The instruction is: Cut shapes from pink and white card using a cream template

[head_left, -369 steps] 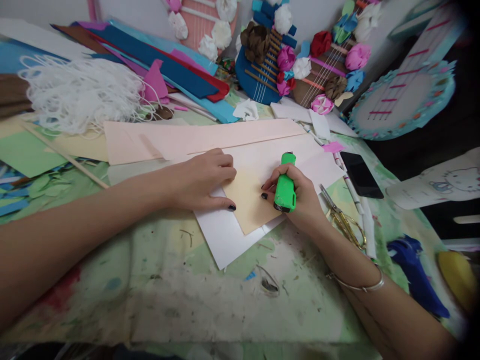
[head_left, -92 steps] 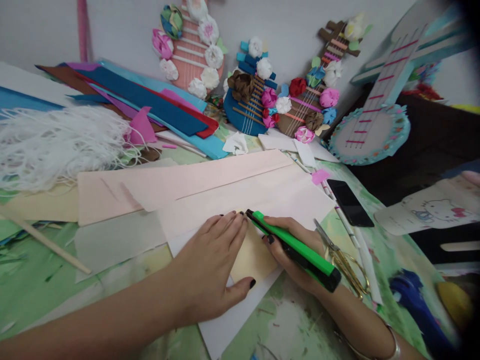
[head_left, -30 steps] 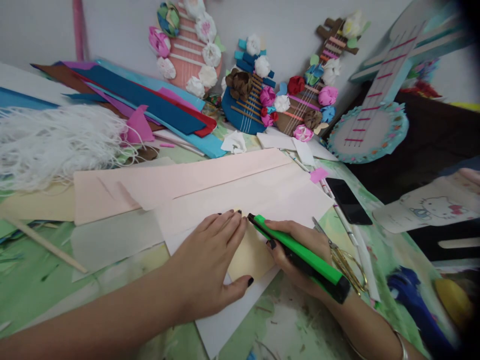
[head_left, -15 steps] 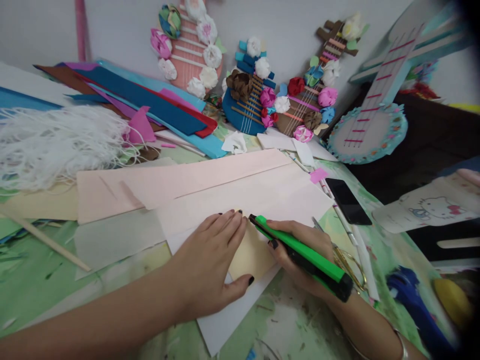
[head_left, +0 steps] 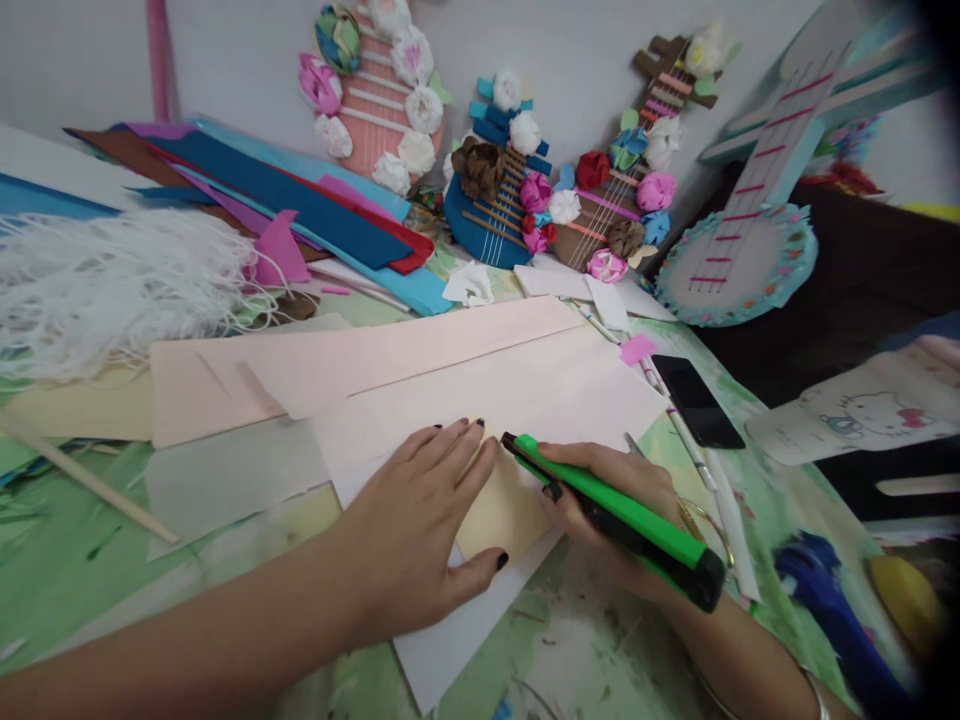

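My left hand [head_left: 427, 530] lies flat with its fingers stretched out, pressing on a pale cream sheet [head_left: 504, 515] and the white paper [head_left: 442, 655] under it. My right hand [head_left: 611, 500] is wrapped round a green and black stapler [head_left: 630, 512]. The stapler's front end rests over the papers, close beside my left fingertips. Whether its jaws grip the paper edge is hidden. Beyond my hands a larger pale pink sheet [head_left: 465, 385] is spread out. Gold-handled scissors [head_left: 709, 535] lie partly behind my right wrist.
Paper-flower-decorated instrument models, such as a blue one [head_left: 487, 230], lean on the wall. White string [head_left: 120, 290] and coloured paper [head_left: 285, 195] lie at the left. A phone [head_left: 697, 400], a cup [head_left: 855, 410] and a blue tape dispenser [head_left: 832, 610] are at the right.
My right hand and the stapler have shifted slightly right and down, away from my left fingertips. My left hand stays in place.
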The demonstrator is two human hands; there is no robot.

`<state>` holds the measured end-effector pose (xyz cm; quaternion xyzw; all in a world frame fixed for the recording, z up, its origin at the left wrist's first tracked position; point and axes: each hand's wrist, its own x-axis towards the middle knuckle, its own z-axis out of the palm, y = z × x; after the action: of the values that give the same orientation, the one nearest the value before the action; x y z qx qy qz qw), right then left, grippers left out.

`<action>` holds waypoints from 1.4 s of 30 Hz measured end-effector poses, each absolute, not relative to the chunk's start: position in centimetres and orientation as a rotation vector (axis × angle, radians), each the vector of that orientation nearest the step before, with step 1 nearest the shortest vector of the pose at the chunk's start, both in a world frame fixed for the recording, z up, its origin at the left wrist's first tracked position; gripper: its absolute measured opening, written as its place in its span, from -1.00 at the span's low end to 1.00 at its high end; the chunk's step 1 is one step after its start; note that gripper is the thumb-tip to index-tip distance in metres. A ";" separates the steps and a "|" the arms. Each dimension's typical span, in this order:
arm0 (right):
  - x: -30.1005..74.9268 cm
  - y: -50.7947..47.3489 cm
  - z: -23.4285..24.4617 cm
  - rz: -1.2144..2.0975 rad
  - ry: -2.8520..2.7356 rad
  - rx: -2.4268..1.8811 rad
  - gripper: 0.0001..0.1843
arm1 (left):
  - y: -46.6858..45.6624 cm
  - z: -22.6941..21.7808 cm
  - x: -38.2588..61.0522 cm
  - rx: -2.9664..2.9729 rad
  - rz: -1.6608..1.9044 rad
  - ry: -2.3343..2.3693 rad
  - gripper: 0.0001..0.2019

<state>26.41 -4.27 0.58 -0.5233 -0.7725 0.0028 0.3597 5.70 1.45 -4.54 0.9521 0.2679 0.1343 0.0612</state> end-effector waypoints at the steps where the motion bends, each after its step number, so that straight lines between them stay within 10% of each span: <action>1: 26.4 -4.3 0.7 0.019 -1.999 -1.344 -0.67 | 1.4 -4.5 5.7 2.887 0.409 0.806 -0.20; 42: 26.7 -4.6 1.2 0.030 -2.006 -1.316 -0.70 | 1.4 -4.2 5.7 2.861 0.332 0.822 -0.22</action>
<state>26.69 -4.57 1.22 -0.5110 -0.7792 0.0116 0.3627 5.71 1.37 -4.16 0.9527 0.2736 0.1106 0.0732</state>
